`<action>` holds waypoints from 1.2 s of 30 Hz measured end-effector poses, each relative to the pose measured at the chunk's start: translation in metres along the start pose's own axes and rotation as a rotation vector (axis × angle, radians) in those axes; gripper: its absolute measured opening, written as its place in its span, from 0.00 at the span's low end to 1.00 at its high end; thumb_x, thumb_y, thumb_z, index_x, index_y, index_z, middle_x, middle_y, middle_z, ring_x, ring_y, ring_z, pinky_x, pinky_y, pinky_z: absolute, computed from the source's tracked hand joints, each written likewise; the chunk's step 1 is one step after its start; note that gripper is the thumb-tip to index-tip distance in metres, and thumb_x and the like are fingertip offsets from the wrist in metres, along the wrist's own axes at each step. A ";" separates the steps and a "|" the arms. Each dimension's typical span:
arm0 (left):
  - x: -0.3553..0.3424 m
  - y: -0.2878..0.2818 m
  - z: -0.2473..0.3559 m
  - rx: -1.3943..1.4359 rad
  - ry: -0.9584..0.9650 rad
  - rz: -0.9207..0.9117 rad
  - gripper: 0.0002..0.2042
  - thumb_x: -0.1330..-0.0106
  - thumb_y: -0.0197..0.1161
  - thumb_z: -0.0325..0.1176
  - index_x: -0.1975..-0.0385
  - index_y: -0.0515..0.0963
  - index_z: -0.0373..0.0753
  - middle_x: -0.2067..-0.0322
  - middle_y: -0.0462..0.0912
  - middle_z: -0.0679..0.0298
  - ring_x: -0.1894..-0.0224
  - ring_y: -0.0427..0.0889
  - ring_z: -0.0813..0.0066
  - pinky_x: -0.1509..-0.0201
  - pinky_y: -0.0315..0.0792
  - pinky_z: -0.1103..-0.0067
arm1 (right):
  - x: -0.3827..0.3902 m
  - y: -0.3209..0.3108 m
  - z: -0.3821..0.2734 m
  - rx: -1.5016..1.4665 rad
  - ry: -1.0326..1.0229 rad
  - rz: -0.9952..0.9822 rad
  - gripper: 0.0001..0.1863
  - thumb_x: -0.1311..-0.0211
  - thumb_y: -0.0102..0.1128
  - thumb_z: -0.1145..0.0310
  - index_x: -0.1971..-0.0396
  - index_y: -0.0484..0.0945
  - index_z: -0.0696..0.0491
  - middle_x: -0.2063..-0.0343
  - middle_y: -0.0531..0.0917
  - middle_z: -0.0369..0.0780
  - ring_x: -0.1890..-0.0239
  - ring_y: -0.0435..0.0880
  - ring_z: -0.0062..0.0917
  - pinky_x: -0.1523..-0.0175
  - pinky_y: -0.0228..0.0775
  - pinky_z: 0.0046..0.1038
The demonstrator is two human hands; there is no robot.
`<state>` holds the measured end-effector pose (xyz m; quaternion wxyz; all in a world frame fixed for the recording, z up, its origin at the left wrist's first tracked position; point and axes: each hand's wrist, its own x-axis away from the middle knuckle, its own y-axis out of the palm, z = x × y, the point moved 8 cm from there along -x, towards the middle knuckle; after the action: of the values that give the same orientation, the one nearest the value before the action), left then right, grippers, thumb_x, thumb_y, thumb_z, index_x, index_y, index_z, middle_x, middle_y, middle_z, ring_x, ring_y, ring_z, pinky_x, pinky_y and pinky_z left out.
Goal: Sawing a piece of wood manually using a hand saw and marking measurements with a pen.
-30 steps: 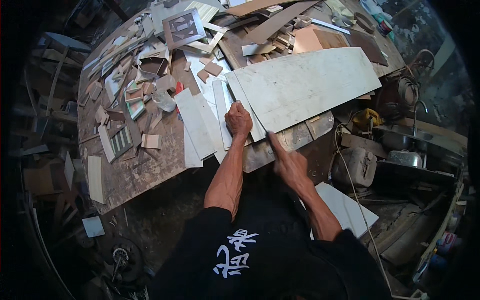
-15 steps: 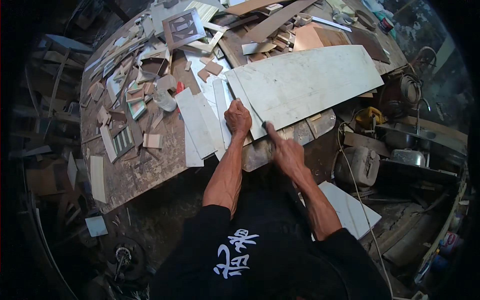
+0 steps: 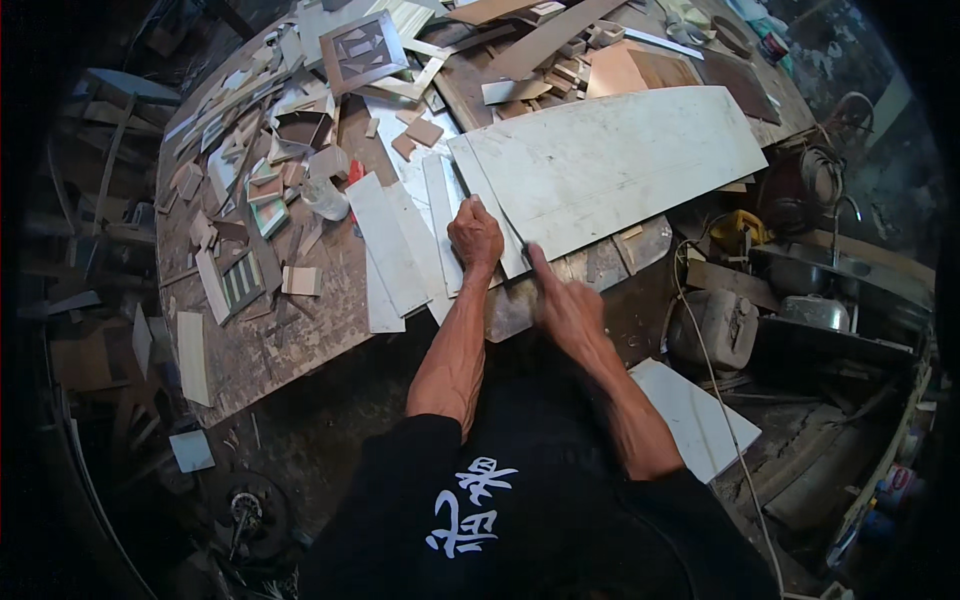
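A long pale board (image 3: 630, 165) with a curved far edge lies across the front of the worktable. Near its left end a thin dark line runs across it. Closed around the board's left edge is my left hand (image 3: 476, 237), knuckles up; whatever its fingers hide underneath does not show. My right hand (image 3: 572, 310), slightly blurred, is closed at the near edge with the index finger stretched forward along a slim dark tool (image 3: 525, 246). The tool's tip meets the lower end of the dark line; its exact kind is unclear. Narrow pale panels (image 3: 388, 245) lie left of my left hand.
Wood offcuts and small blocks (image 3: 424, 132) crowd the worktable (image 3: 330, 335). A square frame (image 3: 362, 52) and a clear jar (image 3: 325, 198) stand among them. Right of the table are a jerrycan (image 3: 715, 330), a sink (image 3: 795, 275) and a hanging cable (image 3: 715, 385).
My right hand has shifted very slightly, its finger still at the dark line near the board's near edge. My left hand keeps its place; the whole view has moved a little.
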<state>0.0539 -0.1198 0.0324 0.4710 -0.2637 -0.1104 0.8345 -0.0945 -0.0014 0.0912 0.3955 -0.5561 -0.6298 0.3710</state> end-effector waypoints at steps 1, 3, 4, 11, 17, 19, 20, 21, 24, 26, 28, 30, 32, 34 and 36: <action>-0.002 0.001 0.002 0.007 0.004 -0.007 0.18 0.34 0.48 0.37 0.83 0.69 0.32 0.84 0.71 0.44 0.78 0.72 0.42 0.75 0.61 0.58 | -0.011 0.000 -0.001 0.017 -0.066 0.106 0.32 0.42 0.50 0.70 0.36 0.57 0.43 0.86 0.76 0.51 0.86 0.76 0.44 0.79 0.66 0.42; -0.003 0.004 -0.007 -0.043 -0.076 -0.080 0.17 0.34 0.48 0.37 0.83 0.69 0.32 0.83 0.72 0.44 0.77 0.73 0.42 0.74 0.62 0.58 | 0.019 -0.001 0.001 -0.037 -0.115 0.111 0.30 0.42 0.50 0.71 0.37 0.59 0.43 0.85 0.77 0.50 0.85 0.77 0.44 0.79 0.66 0.42; -0.003 -0.005 -0.009 -0.103 -0.043 -0.020 0.18 0.34 0.48 0.37 0.83 0.68 0.32 0.84 0.72 0.45 0.77 0.72 0.42 0.74 0.62 0.59 | 0.035 -0.001 0.002 -0.075 -0.021 -0.031 0.29 0.41 0.48 0.70 0.37 0.60 0.44 0.84 0.77 0.51 0.83 0.77 0.45 0.78 0.67 0.43; -0.004 0.003 -0.007 -0.073 -0.059 -0.084 0.17 0.34 0.47 0.36 0.83 0.69 0.32 0.83 0.73 0.44 0.77 0.73 0.42 0.74 0.62 0.59 | 0.014 -0.002 -0.002 -0.054 -0.024 -0.021 0.32 0.44 0.49 0.74 0.37 0.59 0.42 0.79 0.79 0.53 0.78 0.80 0.45 0.75 0.69 0.42; -0.003 0.008 -0.002 -0.062 -0.021 -0.077 0.16 0.34 0.48 0.37 0.81 0.71 0.34 0.83 0.74 0.45 0.77 0.74 0.41 0.74 0.63 0.56 | -0.008 0.001 0.005 0.040 0.014 0.027 0.32 0.43 0.50 0.72 0.36 0.57 0.40 0.83 0.78 0.50 0.81 0.78 0.44 0.77 0.67 0.42; -0.008 0.004 -0.008 -0.086 -0.024 -0.070 0.16 0.34 0.48 0.38 0.79 0.72 0.35 0.82 0.75 0.46 0.77 0.74 0.41 0.73 0.64 0.55 | 0.016 -0.001 0.001 -0.030 -0.092 0.097 0.32 0.42 0.49 0.73 0.36 0.57 0.39 0.84 0.78 0.49 0.83 0.78 0.44 0.78 0.67 0.42; -0.006 0.000 -0.013 -0.081 -0.066 -0.077 0.16 0.34 0.48 0.38 0.80 0.72 0.35 0.83 0.75 0.46 0.76 0.75 0.41 0.73 0.64 0.55 | 0.036 -0.004 0.001 -0.053 -0.021 -0.018 0.31 0.42 0.48 0.72 0.36 0.57 0.42 0.85 0.77 0.50 0.83 0.77 0.44 0.78 0.66 0.43; -0.001 0.000 -0.015 -0.074 -0.105 -0.092 0.16 0.34 0.48 0.38 0.80 0.72 0.35 0.83 0.75 0.46 0.76 0.75 0.41 0.73 0.64 0.55 | 0.049 -0.006 0.003 -0.076 0.058 -0.131 0.30 0.41 0.47 0.71 0.36 0.57 0.44 0.86 0.76 0.51 0.84 0.77 0.45 0.77 0.65 0.44; -0.006 0.004 -0.006 -0.061 -0.046 -0.055 0.16 0.34 0.48 0.38 0.81 0.71 0.34 0.83 0.75 0.46 0.76 0.75 0.41 0.74 0.64 0.56 | 0.008 0.004 0.004 -0.042 -0.001 -0.061 0.33 0.43 0.48 0.73 0.36 0.56 0.44 0.84 0.77 0.52 0.82 0.77 0.45 0.77 0.66 0.44; -0.009 0.010 -0.003 -0.023 -0.028 -0.083 0.16 0.34 0.48 0.38 0.81 0.72 0.34 0.83 0.75 0.45 0.77 0.75 0.42 0.74 0.64 0.56 | -0.012 0.003 0.002 0.003 -0.056 0.006 0.35 0.45 0.49 0.73 0.35 0.54 0.44 0.82 0.78 0.53 0.82 0.77 0.47 0.77 0.67 0.44; -0.008 0.002 -0.017 -0.057 -0.040 -0.052 0.16 0.34 0.48 0.38 0.81 0.72 0.34 0.83 0.75 0.45 0.77 0.75 0.41 0.74 0.64 0.55 | 0.016 0.002 -0.001 -0.027 -0.050 -0.036 0.33 0.44 0.48 0.73 0.35 0.56 0.44 0.83 0.78 0.53 0.82 0.77 0.47 0.76 0.67 0.44; -0.009 0.001 -0.014 -0.079 -0.044 -0.036 0.16 0.34 0.48 0.37 0.81 0.72 0.35 0.83 0.74 0.45 0.77 0.75 0.41 0.73 0.64 0.55 | 0.048 -0.006 0.001 -0.085 0.054 -0.148 0.32 0.44 0.47 0.73 0.37 0.57 0.46 0.83 0.77 0.52 0.81 0.77 0.47 0.75 0.67 0.45; -0.007 0.007 -0.003 -0.006 -0.044 -0.054 0.16 0.34 0.48 0.37 0.81 0.71 0.34 0.82 0.75 0.44 0.76 0.74 0.41 0.73 0.64 0.55 | 0.021 -0.006 0.001 -0.058 -0.013 -0.065 0.33 0.45 0.48 0.73 0.36 0.56 0.46 0.84 0.77 0.53 0.82 0.77 0.47 0.75 0.67 0.45; -0.008 0.008 -0.005 -0.052 -0.025 -0.062 0.15 0.35 0.48 0.37 0.81 0.71 0.34 0.82 0.75 0.45 0.76 0.74 0.41 0.73 0.64 0.55 | -0.013 -0.002 0.001 0.020 -0.061 0.036 0.37 0.48 0.50 0.73 0.34 0.53 0.46 0.84 0.77 0.53 0.82 0.77 0.47 0.75 0.67 0.44; -0.010 0.005 -0.011 -0.099 -0.047 -0.101 0.15 0.35 0.49 0.36 0.81 0.71 0.34 0.81 0.75 0.45 0.76 0.74 0.41 0.72 0.63 0.55 | 0.009 -0.001 0.005 -0.004 -0.042 -0.002 0.36 0.48 0.50 0.73 0.35 0.55 0.47 0.85 0.76 0.52 0.82 0.77 0.46 0.75 0.67 0.43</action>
<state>0.0603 -0.1320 0.0241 0.4960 -0.2610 -0.1757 0.8093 -0.0997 0.0074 0.0907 0.3814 -0.5483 -0.6393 0.3810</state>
